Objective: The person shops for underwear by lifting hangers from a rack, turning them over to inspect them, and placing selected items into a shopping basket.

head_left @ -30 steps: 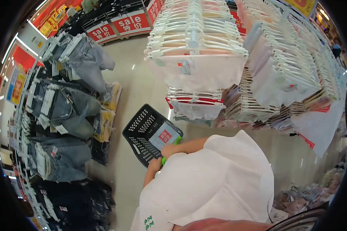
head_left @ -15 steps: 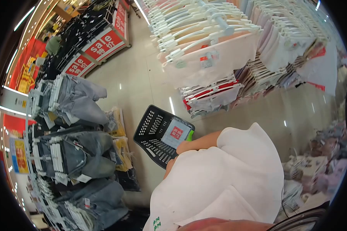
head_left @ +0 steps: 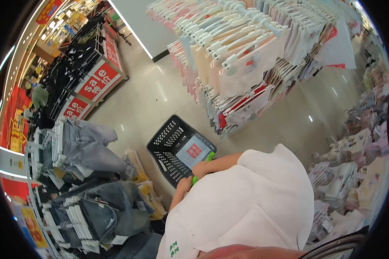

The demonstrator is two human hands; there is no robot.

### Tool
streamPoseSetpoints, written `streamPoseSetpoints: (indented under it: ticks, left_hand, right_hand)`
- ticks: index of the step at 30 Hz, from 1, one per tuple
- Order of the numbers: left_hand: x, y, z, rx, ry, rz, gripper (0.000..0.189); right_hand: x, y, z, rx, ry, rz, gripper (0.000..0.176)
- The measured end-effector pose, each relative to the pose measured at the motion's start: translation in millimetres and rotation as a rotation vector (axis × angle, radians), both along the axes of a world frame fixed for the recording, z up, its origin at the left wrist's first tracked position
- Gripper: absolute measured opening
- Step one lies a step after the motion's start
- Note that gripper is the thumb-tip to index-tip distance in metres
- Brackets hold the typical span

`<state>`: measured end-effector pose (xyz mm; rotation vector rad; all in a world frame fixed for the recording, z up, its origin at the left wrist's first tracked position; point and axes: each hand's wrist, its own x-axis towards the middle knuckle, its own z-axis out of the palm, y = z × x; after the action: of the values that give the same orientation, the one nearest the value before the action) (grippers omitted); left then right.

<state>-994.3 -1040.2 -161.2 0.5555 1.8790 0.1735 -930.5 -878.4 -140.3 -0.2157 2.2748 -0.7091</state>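
Observation:
A black plastic shopping cart (head_left: 162, 144) with rows of holes in its walls stands in front of me. Inside it shows a pale panel (head_left: 193, 152) with a red printed square. Along its near side runs a bright green handle (head_left: 210, 156). My left hand (head_left: 185, 184) is closed round the handle's lower left end. Further up the same handle, my right hand (head_left: 200, 168) is closed on it too, fingers partly hidden. A loose white top (head_left: 242, 194) covers my body below the hands.
Jeans hang on a rack (head_left: 95, 207) at left, beside folded packs (head_left: 149, 194). A rack of pale clothes (head_left: 246, 64) on white hangers stands at upper right. Red sale signs (head_left: 97, 82) front a dark clothes stand. More garments (head_left: 339, 177) line the right. Tiled floor (head_left: 151, 95) lies between.
The jeans rack and sale stand have shifted down and left in view as I move along the aisle. A grey-white block has come into view at the top. My left hand shows more clearly.

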Motion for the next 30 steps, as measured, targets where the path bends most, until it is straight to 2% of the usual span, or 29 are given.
streamPoseSetpoints:
  ticks: [2,6,7,9,12,13,18,20,24,26,28,30]
  left_hand:
    - [-24.6,-5.0,-16.6,0.034,0.109,-0.009,0.057]
    - [-79.3,11.5,2.8,0.169,0.364,0.016,0.058]
    - [-98.3,16.2,-3.2,0.172,0.366,0.015,0.058]
    - [-137.0,21.0,-13.6,0.165,0.383,-0.168,0.058]
    - [-180.5,44.5,-13.6,0.135,0.341,-0.14,0.058]
    - [-190.5,63.2,11.7,0.042,0.341,-0.104,0.058]
    - [-251.6,90.6,4.2,0.064,0.293,-0.154,0.058]
    - [-282.3,104.4,-3.1,-0.012,0.152,-0.179,0.059]
    - [-335.3,131.6,-20.6,0.038,0.072,-0.219,0.059]
    - [-363.8,146.5,-44.1,0.092,0.112,-0.285,0.059]
    - [-396.7,167.8,-52.1,0.296,0.247,-0.421,0.058]
    - [-429.1,187.0,-57.9,0.299,0.217,-0.493,0.057]
  right_hand:
    - [-21.4,-4.1,-8.2,0.001,-0.008,-0.047,0.039]
    - [-74.0,8.0,-10.0,-0.024,0.099,-0.186,0.035]
    - [-89.7,12.1,-5.7,-0.022,0.095,-0.188,0.033]
    - [-118.4,20.7,0.9,-0.027,0.089,-0.185,0.031]
    - [-158.4,36.1,0.2,-0.011,0.052,-0.226,0.028]
    - [-170.0,40.8,-2.3,-0.005,0.07,-0.237,0.028]
    - [-217.7,60.1,-13.0,-0.006,0.075,-0.335,0.027]
    - [-242.6,70.6,-21.3,-0.034,0.043,-0.339,0.027]
    - [-285.6,95.7,-26.5,-0.015,0.024,-0.437,0.027]
    - [-311.8,116.9,-41.6,-0.015,0.007,-0.436,0.027]
    - [-341.2,134.5,-51.1,-0.014,-0.002,-0.445,0.026]
    - [-367.4,151.9,-52.6,0.037,0.075,-0.478,0.025]
